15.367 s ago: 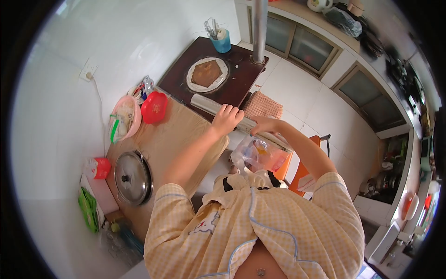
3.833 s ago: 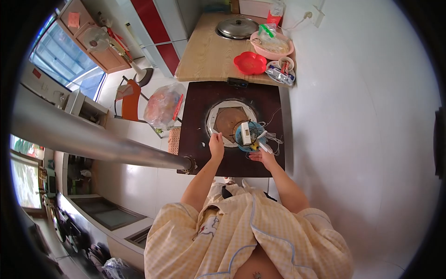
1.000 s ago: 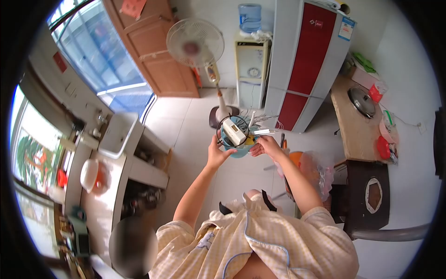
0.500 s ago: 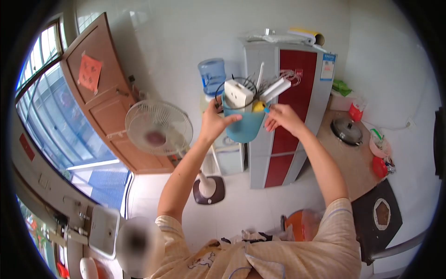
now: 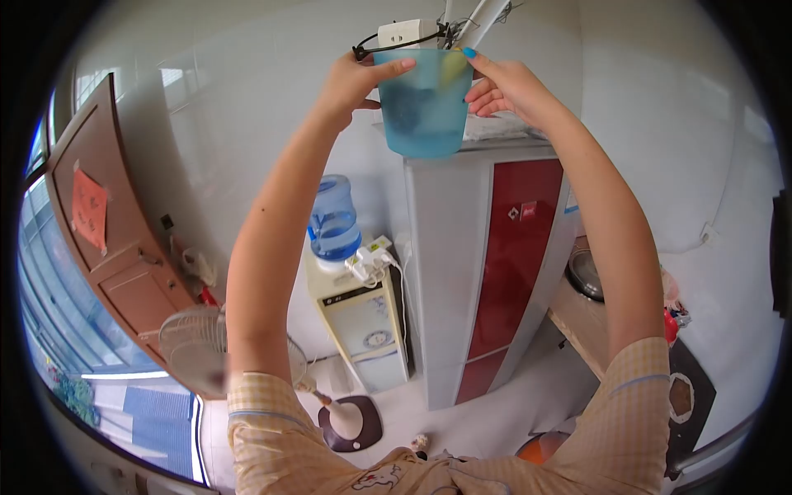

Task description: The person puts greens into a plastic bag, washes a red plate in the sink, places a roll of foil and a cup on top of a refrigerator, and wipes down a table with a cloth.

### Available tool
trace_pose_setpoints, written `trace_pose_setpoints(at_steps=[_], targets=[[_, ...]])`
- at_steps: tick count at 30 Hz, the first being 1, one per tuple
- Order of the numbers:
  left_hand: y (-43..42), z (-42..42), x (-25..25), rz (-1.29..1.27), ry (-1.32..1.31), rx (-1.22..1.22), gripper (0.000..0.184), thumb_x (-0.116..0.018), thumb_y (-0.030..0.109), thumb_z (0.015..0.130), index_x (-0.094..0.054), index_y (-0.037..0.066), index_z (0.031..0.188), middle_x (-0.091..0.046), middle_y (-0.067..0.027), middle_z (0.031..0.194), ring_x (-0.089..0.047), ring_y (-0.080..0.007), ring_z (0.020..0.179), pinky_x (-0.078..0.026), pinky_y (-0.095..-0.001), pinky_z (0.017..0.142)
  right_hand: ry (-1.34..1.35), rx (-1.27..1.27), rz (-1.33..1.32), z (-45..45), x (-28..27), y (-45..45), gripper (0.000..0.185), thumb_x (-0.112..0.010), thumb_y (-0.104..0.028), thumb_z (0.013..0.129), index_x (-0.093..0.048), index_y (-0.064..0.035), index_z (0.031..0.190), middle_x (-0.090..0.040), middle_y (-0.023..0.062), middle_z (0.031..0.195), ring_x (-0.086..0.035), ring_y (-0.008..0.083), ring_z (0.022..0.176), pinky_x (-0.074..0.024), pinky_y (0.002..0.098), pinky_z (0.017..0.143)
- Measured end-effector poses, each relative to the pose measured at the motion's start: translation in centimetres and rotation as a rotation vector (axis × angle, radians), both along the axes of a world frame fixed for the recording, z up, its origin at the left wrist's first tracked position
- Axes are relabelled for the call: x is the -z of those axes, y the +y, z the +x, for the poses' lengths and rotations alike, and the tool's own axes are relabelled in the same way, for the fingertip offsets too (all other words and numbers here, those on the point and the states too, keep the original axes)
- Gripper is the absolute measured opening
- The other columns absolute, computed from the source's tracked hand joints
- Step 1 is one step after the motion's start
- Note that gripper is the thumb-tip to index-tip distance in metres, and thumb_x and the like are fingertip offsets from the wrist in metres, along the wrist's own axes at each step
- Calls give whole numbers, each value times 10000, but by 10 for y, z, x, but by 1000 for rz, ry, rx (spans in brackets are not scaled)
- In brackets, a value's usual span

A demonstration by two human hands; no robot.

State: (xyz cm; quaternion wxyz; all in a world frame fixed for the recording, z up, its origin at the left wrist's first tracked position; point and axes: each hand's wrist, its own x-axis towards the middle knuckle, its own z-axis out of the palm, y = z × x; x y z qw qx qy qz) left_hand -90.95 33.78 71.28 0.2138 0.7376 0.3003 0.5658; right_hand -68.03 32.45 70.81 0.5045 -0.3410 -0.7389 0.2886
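Observation:
A translucent blue plastic bucket (image 5: 425,120) is held up high between my two hands, in front of the top of the fridge (image 5: 450,247). My left hand (image 5: 353,89) grips its left side, thumb pressed on the front near the rim. On the right side, my right hand (image 5: 510,89) holds the rim with the thumb, its other fingers curled beside the wall. A white socket box (image 5: 399,34), a white strip (image 5: 485,23), thin cables and something yellow (image 5: 452,68) fill the bucket. Its black handle (image 5: 404,43) lies across the front. Whether the base touches the fridge top is unclear.
Plastic-wrapped items (image 5: 505,127) lie on the fridge top. To the left stands a water dispenser (image 5: 359,322) with a blue water bottle (image 5: 337,219) and a power strip (image 5: 370,260). A standing fan (image 5: 194,346) is near the brown door (image 5: 120,214). A counter with a pan (image 5: 584,271) is right.
Both hands have raised the bucket from beside the fridge's upper front to the level of its top. The view has moved closer to the fridge.

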Motion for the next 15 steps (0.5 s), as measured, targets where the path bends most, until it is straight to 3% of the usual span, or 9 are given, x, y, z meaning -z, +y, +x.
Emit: trace_pose_setpoints(at_steps=[8,10,12,15], targets=[[116,1,-24,41,26,84,674,-727,393,586,-498,-30,1058,-549,-147,1007,-527,-266,955,-469,-413,735,27,135,36,-6,-19,96,647,-509,-536,759,-480,80,953,-556,134,701,-575,174,625,-483,245,564],[141,7,-21,21,20,109,665,-727,389,589,-502,-28,1055,-552,-143,1003,-528,-264,952,-470,-416,728,25,166,33,-1,-18,115,652,-504,-508,772,-455,105,990,-575,179,752,-593,209,633,-500,270,577],[161,12,-14,14,54,141,690,-699,443,602,-492,-9,1081,-533,-127,1028,-503,-240,963,-458,-359,744,-4,167,0,6,-14,133,657,-503,-510,771,-454,107,991,-578,177,754,-593,206,632,-499,268,568],[180,13,-3,-27,83,167,699,-703,442,599,-488,-15,1083,-533,-133,1025,-510,-245,965,-464,-370,742,-55,170,-49,12,-6,153,670,-499,-524,766,-468,113,972,-585,176,760,-596,200,633,-497,261,554]])
